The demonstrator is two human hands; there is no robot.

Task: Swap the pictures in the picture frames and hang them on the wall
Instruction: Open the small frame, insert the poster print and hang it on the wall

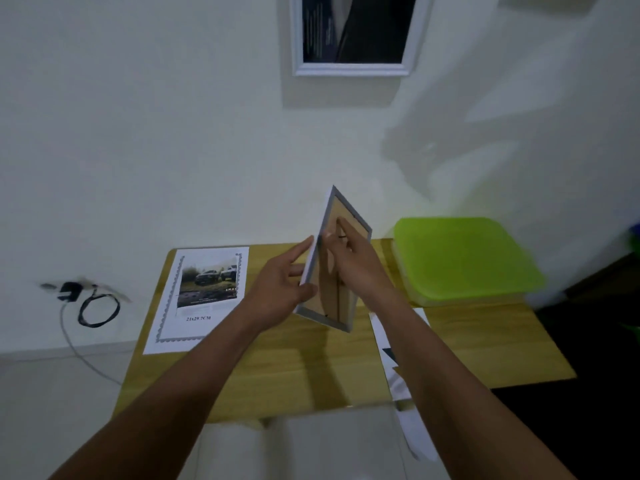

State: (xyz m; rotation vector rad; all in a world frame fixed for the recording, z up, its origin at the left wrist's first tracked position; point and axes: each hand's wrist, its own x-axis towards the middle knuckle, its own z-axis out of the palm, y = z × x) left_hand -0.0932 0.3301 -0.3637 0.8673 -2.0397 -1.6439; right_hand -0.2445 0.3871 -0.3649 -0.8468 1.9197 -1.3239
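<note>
Head view, centre. The frame [329,303] is held on edge above the desk [294,368], clear of the top, its brown backing turned to the right.

My left hand [280,289] clamps the frame's left rim, thumb low on the rim and fingers along its front side. My right hand [356,265] lies on the backing with its fingers reaching up over the board; I cannot tell whether it pinches a tab or only presses.

A print [201,296] of cars lies flat at the desk's left. A second sheet [388,344] shows at lower right, partly under my right forearm. A green box [464,258] sits at the desk's right. Another wall frame [353,32] hangs at top centre.

I judge the frame light and stiff, its thin rim narrow to grip and its front pane probably breakable. It is best taken by opposite rims, never by the pane's face. The backing looks like thin board that could flex. The loose sheets are limp and crease easily, so I would lift them by an edge or corner.
</note>
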